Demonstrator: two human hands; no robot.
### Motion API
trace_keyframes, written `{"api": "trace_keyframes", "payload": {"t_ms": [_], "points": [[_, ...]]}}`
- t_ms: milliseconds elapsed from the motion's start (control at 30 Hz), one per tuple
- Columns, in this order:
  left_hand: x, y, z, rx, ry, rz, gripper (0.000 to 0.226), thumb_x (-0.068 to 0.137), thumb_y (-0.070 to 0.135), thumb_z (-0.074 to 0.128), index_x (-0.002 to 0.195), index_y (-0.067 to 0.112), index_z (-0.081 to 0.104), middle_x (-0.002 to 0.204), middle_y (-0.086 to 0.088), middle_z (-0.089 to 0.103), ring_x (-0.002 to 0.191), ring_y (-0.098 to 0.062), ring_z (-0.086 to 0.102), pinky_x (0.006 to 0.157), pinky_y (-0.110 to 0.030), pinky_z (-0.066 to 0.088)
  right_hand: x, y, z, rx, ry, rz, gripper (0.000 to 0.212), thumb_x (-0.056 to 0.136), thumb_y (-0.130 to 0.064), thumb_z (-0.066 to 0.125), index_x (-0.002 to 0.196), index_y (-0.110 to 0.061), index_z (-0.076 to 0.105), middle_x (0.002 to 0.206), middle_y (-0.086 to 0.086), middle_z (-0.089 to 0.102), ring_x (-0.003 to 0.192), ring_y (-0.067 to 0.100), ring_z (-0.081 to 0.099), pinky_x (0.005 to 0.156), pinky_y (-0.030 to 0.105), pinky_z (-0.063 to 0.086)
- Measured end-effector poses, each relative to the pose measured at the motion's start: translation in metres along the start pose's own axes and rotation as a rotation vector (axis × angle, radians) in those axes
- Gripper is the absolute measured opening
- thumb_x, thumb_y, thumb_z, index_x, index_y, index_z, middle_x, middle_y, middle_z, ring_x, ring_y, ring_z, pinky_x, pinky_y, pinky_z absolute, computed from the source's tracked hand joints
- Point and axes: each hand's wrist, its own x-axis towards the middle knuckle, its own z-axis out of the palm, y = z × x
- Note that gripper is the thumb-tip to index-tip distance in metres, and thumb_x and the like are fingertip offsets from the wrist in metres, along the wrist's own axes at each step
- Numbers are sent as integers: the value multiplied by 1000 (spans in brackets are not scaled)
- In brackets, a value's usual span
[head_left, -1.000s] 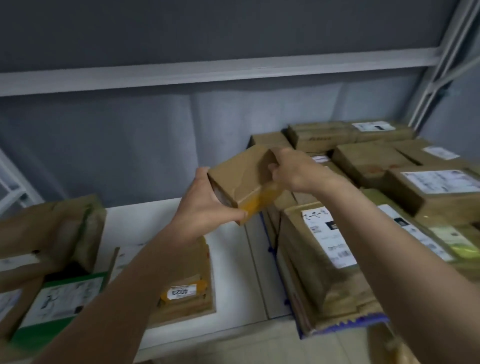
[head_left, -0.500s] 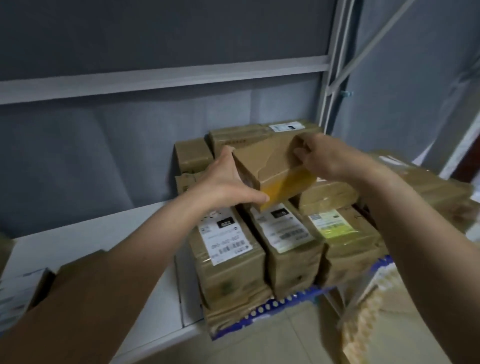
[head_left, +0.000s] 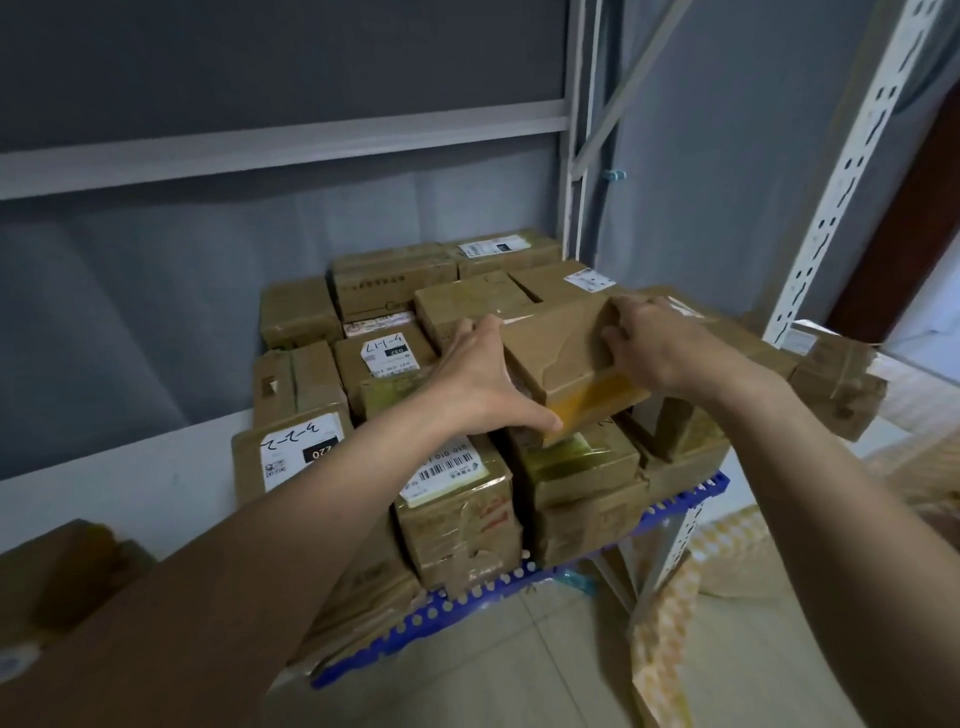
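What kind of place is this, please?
Probably a parcel storeroom or depot: taped cardboard parcels with shipping labels, stacked on a blue plastic pallet, beside a slotted white shelf post.

We can read only a few labels, all on the stacked cartons. On the front left carton (head_left: 247, 460), the front left label (head_left: 301, 449) carries handwritten strokes like "2-2-2" and a black patch whose white digits look like "220" from our side. On the middle carton (head_left: 348, 366) behind it, the middle label (head_left: 385, 349) has handwriting ending in "-4", a black patch with "037", and a smaller row that seems to begin "037 036". The barcode label (head_left: 449, 467) on the front middle carton (head_left: 457, 535) shows "010 010" above its bars; the red marks (head_left: 493, 512) on that carton's side are blurred. The rear label (head_left: 493, 245) and the right rear label (head_left: 589, 280) are too small to read. On the raised box (head_left: 566, 353) we make out no lettering.
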Motion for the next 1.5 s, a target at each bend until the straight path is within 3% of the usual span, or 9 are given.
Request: {"api": "trace_keyframes", "payload": {"t_ms": [200,333,467,600,900,1033,1233,1500], "points": [[-7,14,-5,-30,30,59,112,56,42,89,143,23,22,141,4,34,130,-16,37,106,-34,35,-9,9,-16,-10,70,-38,39,101,-34,35,132,-12,44,125,15,47,112,36,50,92,44,41],[-4,9,10,46,-76,-26,111,57,46,88,142,18,23,141,1,39,127,-19,40,100,-31,39,-5,14,-1,-55,-80,-16,40,99,-36,39,130,-12,46,131,15,48,120,34,47,95,40,39],[3,0,23,100,-136,-81,110,61,40,88,144,12,23,149,-3,30,136,-20,34,104,-31,36,4,19,22,-41,-214,5,42,97,-39,42,131,-15,46,132,11,53,120,31,49,100,41,39],[6,-3,32,154,-160,-111,111,63,38,88,147,10,21,147,-6,20,136,-24,33,105,-31,37,11,21,35,-16,-259,11,48,96,-41,45,138,-17,40,133,10,51,120,30,49,95,38,39],[5,1,40,234,-119,-109,80,63,36,88,127,9,47,130,-7,31,113,-25,51,94,-37,49,17,20,42,-18,-258,-1,46,95,-39,50,132,-12,45,131,13,50,117,31,52,99,42,43],[2,-4,29,216,-92,-72,83,69,41,83,138,17,44,136,-4,40,123,-23,47,100,-38,45,13,11,36,-180,-185,-26,46,96,-36,49,135,-12,43,133,13,45,123,32,45,90,37,39],[-10,-20,-12,221,114,-23,66,84,31,72,142,22,42,141,0,43,129,-21,43,101,-35,39,10,-31,31,-252,-38,-198,48,97,-28,42,143,-15,34,144,14,34,131,34,32,104,46,35],[-45,-106,-65,402,225,-250,40,91,19,58,131,20,54,132,-8,50,123,-29,47,97,-38,43,7,-124,54,-248,-150,-490,55,97,-24,45,148,-22,25,157,5,15,143,31,11,115,51,19]]}}
